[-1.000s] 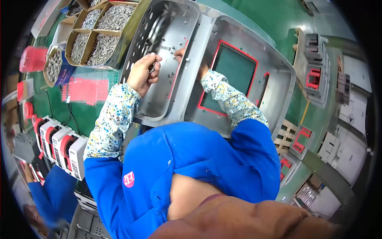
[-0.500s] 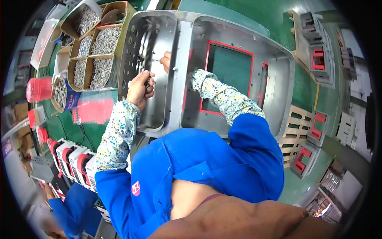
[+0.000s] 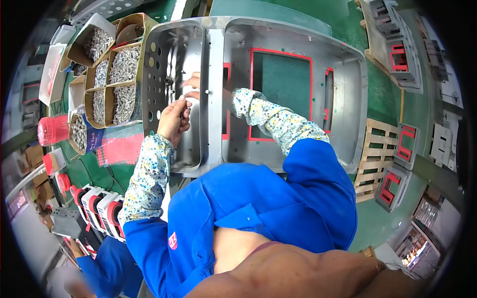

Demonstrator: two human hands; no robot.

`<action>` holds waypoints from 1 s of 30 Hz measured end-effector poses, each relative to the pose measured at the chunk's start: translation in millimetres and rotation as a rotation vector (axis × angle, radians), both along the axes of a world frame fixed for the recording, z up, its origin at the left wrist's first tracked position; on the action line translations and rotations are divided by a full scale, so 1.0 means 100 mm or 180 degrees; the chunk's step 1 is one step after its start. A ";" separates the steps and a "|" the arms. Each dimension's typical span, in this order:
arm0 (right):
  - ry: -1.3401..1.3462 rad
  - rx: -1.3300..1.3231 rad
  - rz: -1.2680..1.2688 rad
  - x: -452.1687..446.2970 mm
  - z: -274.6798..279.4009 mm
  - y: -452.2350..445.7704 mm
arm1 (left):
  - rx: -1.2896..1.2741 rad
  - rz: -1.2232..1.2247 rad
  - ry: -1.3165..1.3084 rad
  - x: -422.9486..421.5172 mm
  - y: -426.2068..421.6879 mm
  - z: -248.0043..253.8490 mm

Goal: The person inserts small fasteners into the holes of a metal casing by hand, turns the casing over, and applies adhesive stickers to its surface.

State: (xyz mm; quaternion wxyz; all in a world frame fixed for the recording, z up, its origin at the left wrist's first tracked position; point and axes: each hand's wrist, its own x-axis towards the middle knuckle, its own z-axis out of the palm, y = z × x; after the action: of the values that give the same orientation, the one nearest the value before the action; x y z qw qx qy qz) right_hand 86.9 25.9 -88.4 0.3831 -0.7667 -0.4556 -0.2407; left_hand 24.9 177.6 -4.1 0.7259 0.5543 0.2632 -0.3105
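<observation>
A large grey metal housing (image 3: pixel 214 104) lies before me, split by a raised divider into a narrow left bay and a wide right bay. Over the narrow bay, my left hand (image 3: pixel 174 120) is curled closed around small dark metal parts, mostly hidden by its fingers. My right hand (image 3: pixel 193 85) comes past the divider, its palm hidden. Its visible fingers are apart, close to my left fingertips; whether they touch is unclear. A bay wall beside the hands carries small dark fittings (image 3: pixel 169 81).
Sectioned cardboard boxes of metal fasteners (image 3: pixel 124 64) stand at left, near a red plastic container (image 3: pixel 52 130). A red-edged window (image 3: pixel 311 94) opens in the wide bay. A wooden pallet (image 3: pixel 373 154) is at right. Another person in a blue sleeve (image 3: pixel 114 263) is at lower left.
My right hand has moved left and slightly down, away from the divider, to my left fingertips. My left hand stays closed. The whole view has shifted slightly.
</observation>
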 end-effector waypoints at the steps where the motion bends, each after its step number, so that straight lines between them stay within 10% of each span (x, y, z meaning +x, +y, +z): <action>1: 0.0010 0.0000 0.0009 -0.04 0.11 0.00 | -0.0049 -0.0116 0.0040 -0.01 -0.01 0.02; 3: 0.3701 0.0834 0.1684 -0.12 0.29 0.02 | -0.0096 -0.0166 0.0070 -0.01 -0.04 0.08; 4: 0.4138 0.0763 0.1666 -0.13 0.38 -0.03 | -0.0207 -0.0227 0.0089 -0.02 -0.04 0.08; 13: 0.4832 0.1827 0.1144 -0.04 0.02 -0.24 | -0.0433 0.0662 0.0077 0.01 0.06 0.01; 18: 0.1312 -0.0648 -0.0564 -0.02 -0.20 -0.47 | -0.0574 0.0947 -0.0111 -0.03 0.11 0.02; 30: 0.0454 -0.0958 -0.0107 -0.03 0.07 -0.20 | -0.0221 0.0745 -0.0208 -0.03 0.07 0.02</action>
State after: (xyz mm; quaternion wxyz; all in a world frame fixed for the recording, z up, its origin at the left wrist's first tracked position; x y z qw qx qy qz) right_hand 83.7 5.6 -80.9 0.2913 -0.8380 -0.4452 -0.1210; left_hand 21.5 184.4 -2.2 0.7842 0.5042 0.2915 -0.2144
